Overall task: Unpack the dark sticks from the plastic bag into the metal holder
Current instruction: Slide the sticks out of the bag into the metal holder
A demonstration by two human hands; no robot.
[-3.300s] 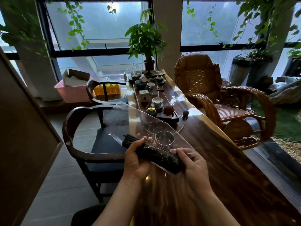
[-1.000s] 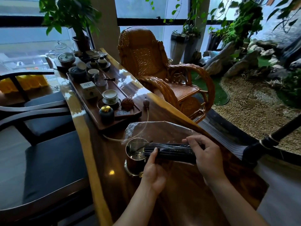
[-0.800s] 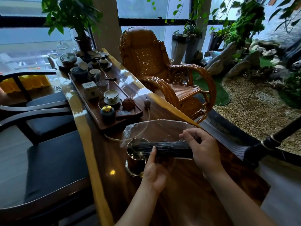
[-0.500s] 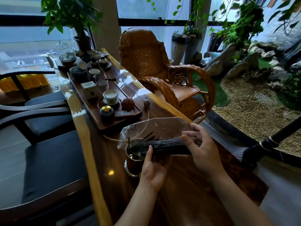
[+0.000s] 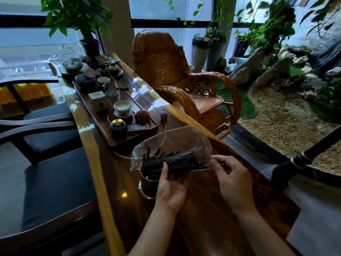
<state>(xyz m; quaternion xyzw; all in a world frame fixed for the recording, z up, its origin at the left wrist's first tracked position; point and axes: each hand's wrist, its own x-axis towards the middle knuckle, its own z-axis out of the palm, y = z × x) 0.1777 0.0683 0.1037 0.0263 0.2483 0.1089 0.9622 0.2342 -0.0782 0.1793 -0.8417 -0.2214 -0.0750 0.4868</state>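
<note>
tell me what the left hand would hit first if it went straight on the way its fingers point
The plastic bag of dark sticks: the left hand points away from the body and grips that bundle now. Beyond it lies the tea tray, though depth is unclear.

One tea tray [image 5: 100,118]. On it: one white box [image 5: 98,99], one lidded white cup [image 5: 122,109], one gold-lidded jar [image 5: 118,126]. Nearer than the tray: one metal holder [image 5: 147,187], one plastic bag [image 5: 184,139], one bundle of dark sticks [image 5: 177,162] too overlapped to count, and two hands, one left hand [image 5: 171,189] and one right hand [image 5: 233,179]. Left of the tray: two dark armchairs [image 5: 55,174]. Right of the tray: one rattan rocking chair [image 5: 166,67]. Beyond the tray: one potted plant [image 5: 88,45], one glass teapot [image 5: 71,58].
</note>
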